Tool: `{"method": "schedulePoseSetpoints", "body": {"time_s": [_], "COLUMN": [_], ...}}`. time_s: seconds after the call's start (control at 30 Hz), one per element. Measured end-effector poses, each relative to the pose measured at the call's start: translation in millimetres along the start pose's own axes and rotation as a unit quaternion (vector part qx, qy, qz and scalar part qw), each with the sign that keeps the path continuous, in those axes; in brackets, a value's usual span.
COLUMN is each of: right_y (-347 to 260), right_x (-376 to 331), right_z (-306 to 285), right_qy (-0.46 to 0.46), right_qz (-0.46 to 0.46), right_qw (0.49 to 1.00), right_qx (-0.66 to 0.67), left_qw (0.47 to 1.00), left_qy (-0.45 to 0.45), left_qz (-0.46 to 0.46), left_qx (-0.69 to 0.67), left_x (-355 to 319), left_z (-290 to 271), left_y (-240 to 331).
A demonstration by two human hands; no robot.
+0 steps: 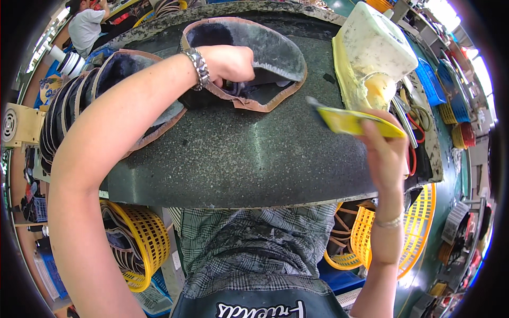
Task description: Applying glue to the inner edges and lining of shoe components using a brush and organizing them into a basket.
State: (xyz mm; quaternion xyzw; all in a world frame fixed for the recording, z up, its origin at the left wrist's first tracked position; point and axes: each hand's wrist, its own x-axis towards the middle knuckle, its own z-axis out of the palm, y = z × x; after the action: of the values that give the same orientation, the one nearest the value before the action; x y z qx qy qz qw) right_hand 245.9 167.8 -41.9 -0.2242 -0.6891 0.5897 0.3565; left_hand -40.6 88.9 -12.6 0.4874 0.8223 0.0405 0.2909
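My left hand [230, 62] is closed on the near inner side of a shoe upper [283, 50] lying at the far middle of the table. The upper has a dark grey, fleecy lining and a tan edge; my fist hides part of it. My right hand [379, 140] grips a brush [347, 121] with a flat yellow handle, held above the table's right side. Its grey tip points left toward the upper and is blurred. Just beyond that hand stands a white plastic container [382, 42], crusted with yellowish dried glue around a round opening.
A stack of similar uppers [79, 100] lies under my left forearm. The dark, speckled tabletop [233, 159] stretches before me. Yellow baskets [151, 244] with more pieces sit below the table on both sides. Tools with red handles [416, 130] lie at the right edge. A person [87, 26] sits far left.
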Motion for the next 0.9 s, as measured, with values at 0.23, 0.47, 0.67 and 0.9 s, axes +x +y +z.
{"method": "schedulePoseSetpoints", "body": {"time_s": [0.23,0.47,0.67,0.9], "right_y": [54,36,10,13], "right_x": [62,17,14,19], "right_z": [79,104,95,104], "right_qy": [-0.160,-0.133,-0.274,-0.378], "right_qz": [-0.375,-0.294,0.268,0.377], "right_qw": [0.872,0.917,0.917,0.828], "right_qx": [-0.272,-0.234,0.115,0.170], "left_qw": [0.972,0.992,0.965,0.987], "left_qy": [-0.035,0.041,0.114,0.144], "left_qz": [-0.074,0.113,0.095,0.032], "left_qx": [-0.221,-0.023,-0.216,-0.055], "left_x": [-17,-37,-68,-94], "left_z": [0,25,53,65], "left_y": [-15,-23,-54,-68]}}
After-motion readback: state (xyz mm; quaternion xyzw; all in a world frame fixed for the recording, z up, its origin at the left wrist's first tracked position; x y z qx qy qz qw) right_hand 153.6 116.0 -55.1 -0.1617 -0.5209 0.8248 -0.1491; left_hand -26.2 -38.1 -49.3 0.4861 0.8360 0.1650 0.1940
